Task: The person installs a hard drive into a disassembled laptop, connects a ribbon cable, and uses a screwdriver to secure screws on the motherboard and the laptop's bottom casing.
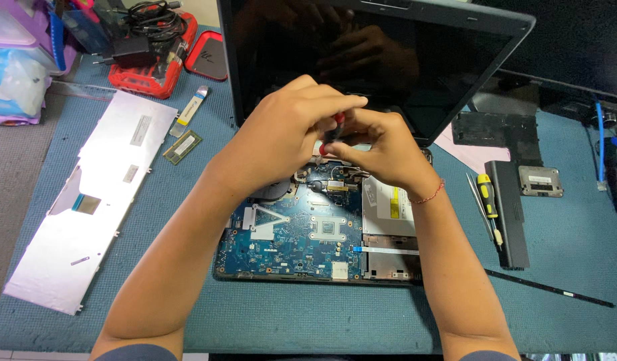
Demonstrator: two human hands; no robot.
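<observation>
An opened laptop lies in front of me with its blue motherboard (288, 241) bare and its dark screen (388, 53) tilted up behind. Over the board's rear edge, my left hand (288, 134) and my right hand (382, 150) meet around a small red-and-black screwdriver handle (334, 128). The left fingers close over the handle's top, while the right fingers pinch it lower down. The tool's tip is hidden behind my hands. A silver optical drive (388, 207) sits in the laptop's right side.
An upside-down silver keyboard panel (94, 200) lies at the left, a memory stick (182, 147) beside it. A red case (151, 63) with cables is at the back left. To the right lie a yellow-handled screwdriver (487, 200), a black battery (512, 214), cover plates and a thin black strip (549, 289).
</observation>
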